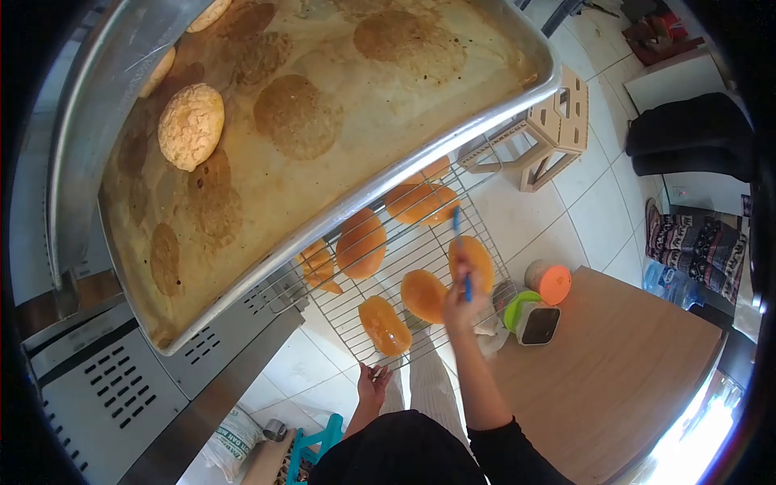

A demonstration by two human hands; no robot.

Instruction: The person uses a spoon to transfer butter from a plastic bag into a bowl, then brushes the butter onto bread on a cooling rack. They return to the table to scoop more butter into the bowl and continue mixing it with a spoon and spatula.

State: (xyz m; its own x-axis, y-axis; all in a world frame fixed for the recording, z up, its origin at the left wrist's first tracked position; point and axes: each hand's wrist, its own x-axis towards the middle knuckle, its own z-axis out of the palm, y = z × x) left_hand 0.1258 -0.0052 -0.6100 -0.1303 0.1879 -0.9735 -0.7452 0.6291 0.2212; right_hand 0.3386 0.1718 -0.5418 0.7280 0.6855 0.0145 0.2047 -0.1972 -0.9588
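A wire cooling rack [380, 293] holds several glossy golden buns, among them an oblong bun [385, 327] near its front edge and a rounder bun [423, 296] beside it. My left hand [374, 383] grips the rack's near edge, its fingers curled around the wire. Over the rack's right side, my right hand [466, 293] is closed around a slim blue brush [457, 225]. The brush's far end is by the right end of an upper bun [419, 204]; blur hides whether they touch. A right-hand bun [475, 260] lies partly behind my right hand.
A large metal baking tray [323, 214] overhangs the rack's far side, with a crackled-top bun [191, 127] on it. A wooden table [606, 364] stands at right, with a green-rimmed tub [537, 323] and an orange-lidded jar [553, 282] at its corner. A folding stool [554, 129] stands beyond.
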